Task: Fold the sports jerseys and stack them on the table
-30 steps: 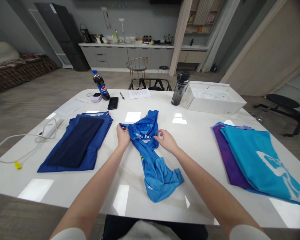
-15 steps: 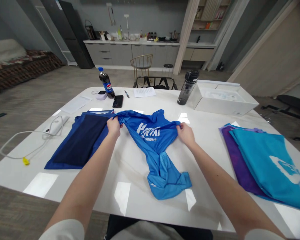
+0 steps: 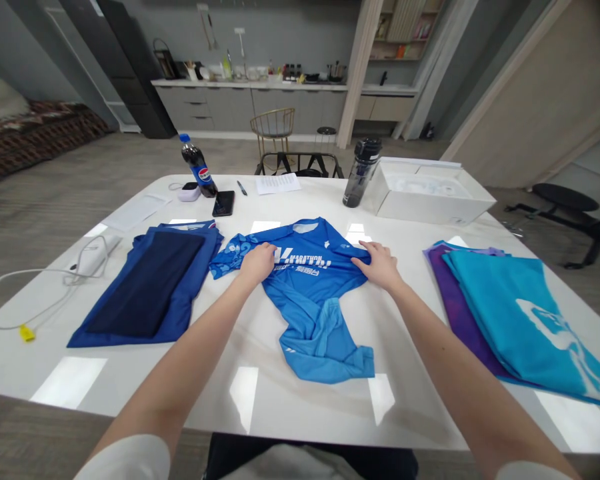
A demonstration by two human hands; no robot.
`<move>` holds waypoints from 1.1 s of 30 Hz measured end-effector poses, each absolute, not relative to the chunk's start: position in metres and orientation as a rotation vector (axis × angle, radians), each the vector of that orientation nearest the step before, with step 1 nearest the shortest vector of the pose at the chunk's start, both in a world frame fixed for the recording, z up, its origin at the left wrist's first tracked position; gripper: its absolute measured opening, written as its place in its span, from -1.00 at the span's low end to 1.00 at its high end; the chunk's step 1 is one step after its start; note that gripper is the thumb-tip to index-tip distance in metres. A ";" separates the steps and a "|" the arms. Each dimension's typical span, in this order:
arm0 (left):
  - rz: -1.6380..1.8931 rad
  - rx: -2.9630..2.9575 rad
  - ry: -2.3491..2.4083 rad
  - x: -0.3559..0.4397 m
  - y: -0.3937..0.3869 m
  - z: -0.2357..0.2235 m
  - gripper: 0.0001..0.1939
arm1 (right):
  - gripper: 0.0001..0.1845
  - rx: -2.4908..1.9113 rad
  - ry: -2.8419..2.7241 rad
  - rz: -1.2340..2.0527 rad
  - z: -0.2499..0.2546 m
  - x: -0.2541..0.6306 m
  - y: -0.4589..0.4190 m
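A blue T-shirt [image 3: 305, 293] with white lettering lies on the white table [image 3: 205, 400], collar away from me. Its upper part is spread fairly flat, while the lower part is bunched and folded toward me. My left hand [image 3: 258, 263] is closed on the shirt's side below the patterned left sleeve. At the opposite sleeve, my right hand [image 3: 381, 267] rests open, thumb and fingers apart on the fabric. Folded dark blue clothes [image 3: 145, 283] lie left of the shirt. To the right is a folded pile with a turquoise garment [image 3: 510, 300] over a purple one [image 3: 450, 293].
Toward the far edge stand a cola bottle [image 3: 199, 167], a phone [image 3: 223, 203], a pen [image 3: 242, 188] and a printed sheet [image 3: 279, 184]. A dark tumbler [image 3: 361, 173] stands beside a white box [image 3: 420, 207]. A white cable [image 3: 35, 270] trails across the left side.
The shirt's upper part has dropped flatter onto the table, showing its collar and left sleeve. My left hand moved inward to the shirt's side; my right hand's fingers spread. The view shifted slightly.
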State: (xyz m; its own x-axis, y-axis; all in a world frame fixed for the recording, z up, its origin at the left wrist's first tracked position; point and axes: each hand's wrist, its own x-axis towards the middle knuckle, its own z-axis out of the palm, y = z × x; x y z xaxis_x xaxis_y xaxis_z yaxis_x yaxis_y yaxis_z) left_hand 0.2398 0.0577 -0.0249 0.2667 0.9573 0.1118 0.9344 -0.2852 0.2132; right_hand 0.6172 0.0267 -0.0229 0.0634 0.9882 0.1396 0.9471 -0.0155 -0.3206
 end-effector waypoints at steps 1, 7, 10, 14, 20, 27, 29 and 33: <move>0.292 2.412 1.818 0.241 0.063 -0.028 -0.61 | -0.35 -2.043 -1.978 0.184 -0.022 0.614 0.034; 0.229 2.369 1.897 0.227 0.095 -0.046 -0.47 | -0.78 -2.061 -2.083 0.412 -0.018 0.626 0.067; 0.200 2.263 1.958 0.225 0.116 -0.052 -0.37 | -0.83 -2.053 -1.977 0.406 -0.015 0.641 0.074; 0.202 2.134 1.985 0.231 0.146 -0.059 -0.24 | -0.66 -2.396 -1.570 0.130 -0.014 0.680 0.078; 0.271 2.183 1.994 0.241 0.162 -0.062 -0.22 | -0.63 -2.599 -1.283 -0.033 -0.025 0.725 0.076; 0.436 2.106 2.348 0.229 0.148 -0.053 -0.43 | -0.35 -2.376 -1.754 0.152 -0.028 0.691 0.105; 0.425 2.075 2.424 0.221 0.153 -0.050 -0.53 | -0.48 -2.428 -1.787 0.197 -0.029 0.684 0.114; 0.348 2.086 2.439 0.212 0.171 -0.046 -0.65 | -0.67 -2.447 -1.855 0.233 -0.031 0.683 0.124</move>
